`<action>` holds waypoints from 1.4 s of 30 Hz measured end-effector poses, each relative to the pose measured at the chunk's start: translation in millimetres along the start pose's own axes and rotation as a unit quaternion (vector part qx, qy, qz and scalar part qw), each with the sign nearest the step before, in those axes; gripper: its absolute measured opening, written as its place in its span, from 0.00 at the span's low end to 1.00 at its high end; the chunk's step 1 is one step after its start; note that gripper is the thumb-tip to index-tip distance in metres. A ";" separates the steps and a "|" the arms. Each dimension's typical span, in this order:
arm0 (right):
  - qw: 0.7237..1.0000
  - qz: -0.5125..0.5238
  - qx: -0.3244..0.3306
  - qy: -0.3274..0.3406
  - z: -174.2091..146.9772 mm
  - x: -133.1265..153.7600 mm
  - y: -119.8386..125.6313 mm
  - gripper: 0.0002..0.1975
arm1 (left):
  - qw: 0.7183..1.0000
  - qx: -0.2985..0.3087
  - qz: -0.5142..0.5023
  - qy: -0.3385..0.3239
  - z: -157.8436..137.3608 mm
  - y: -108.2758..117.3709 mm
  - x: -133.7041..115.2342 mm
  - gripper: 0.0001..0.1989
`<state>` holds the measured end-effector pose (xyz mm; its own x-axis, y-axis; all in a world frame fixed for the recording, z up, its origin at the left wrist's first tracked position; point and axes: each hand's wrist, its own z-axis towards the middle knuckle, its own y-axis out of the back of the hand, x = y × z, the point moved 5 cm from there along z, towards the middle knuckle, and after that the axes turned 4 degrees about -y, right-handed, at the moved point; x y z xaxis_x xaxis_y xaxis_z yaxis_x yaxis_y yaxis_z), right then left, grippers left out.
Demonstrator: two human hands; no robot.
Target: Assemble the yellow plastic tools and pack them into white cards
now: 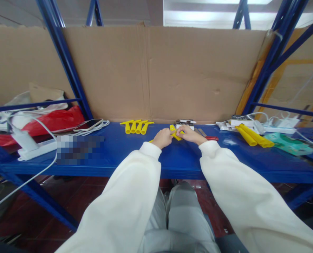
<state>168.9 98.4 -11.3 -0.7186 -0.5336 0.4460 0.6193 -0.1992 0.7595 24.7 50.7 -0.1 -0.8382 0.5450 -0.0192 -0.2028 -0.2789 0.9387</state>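
Pinching the yellow piece from both sides

And it's two hands on one small thing, just above the blue table and in front of the small box! The left hand has its fingers curled in on the near side of it; the right hand meets it with bent fingertips, closed to a pinch. Both look closed on the piece, though how firmly, I can't tell.

So where's the danger? A slip, I'd say: so little surface to hold, and uneven pressure could twist it out of those fingers. Watch the red tool, just beside the right wrist; a careless swing outward could shove it along. Over to the left, the row of four yellow pieces stands near enough that a stray left knuckle might scatter it. And those two yellow tubes, propped at a slant on the right, could roll if the packets get bumped.

Now the blind spots! The fingers cover the middle of the piece, so how its parts join is anyone's guess. A yellow sliver peeks out by the left wrist, the rest masked. The red tool's far end is lost near the right hand, and a pixelated patch hides whatever lies at left.
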 end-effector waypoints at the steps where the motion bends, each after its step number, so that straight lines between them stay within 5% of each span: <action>1: 1.000 -0.003 0.000 -0.002 -0.6 1.1 0.2 0.07 | 1.000 -0.001 0.001 0.001 0.1 0.0 0.2 0.21; 15: 0.994 0.008 -0.019 -0.104 -7.6 12.7 2.0 0.07 | 1.000 -0.018 -0.017 0.003 0.9 -1.1 2.1 0.21; 21: 0.976 0.133 -0.064 -0.159 -11.5 12.5 -0.9 0.05 | 0.999 -0.029 -0.022 0.012 1.6 0.1 2.4 0.21; 25: 0.941 0.246 -0.093 -0.215 -15.8 13.9 2.2 0.09 | 0.999 -0.042 -0.023 0.018 1.8 0.8 3.4 0.20; 29: 0.892 0.354 0.005 -0.282 -22.2 18.0 -1.7 0.07 | 0.999 -0.046 -0.019 0.022 2.8 2.2 4.7 0.20; 33: 0.866 0.406 0.107 -0.271 -25.3 25.6 -5.8 0.05 | 0.999 -0.030 -0.011 0.020 2.2 2.9 5.1 0.21; 42: 0.876 0.372 0.055 -0.302 -24.9 15.1 0.0 0.02 | 0.998 0.044 0.018 -0.041 -6.9 -1.8 0.4 0.31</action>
<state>165.9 69.9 -16.4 -0.1860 0.0567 0.9809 0.9769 0.1175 0.1784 21.2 45.9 -4.1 -0.7995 0.5994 0.0402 -0.1247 -0.2310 0.9649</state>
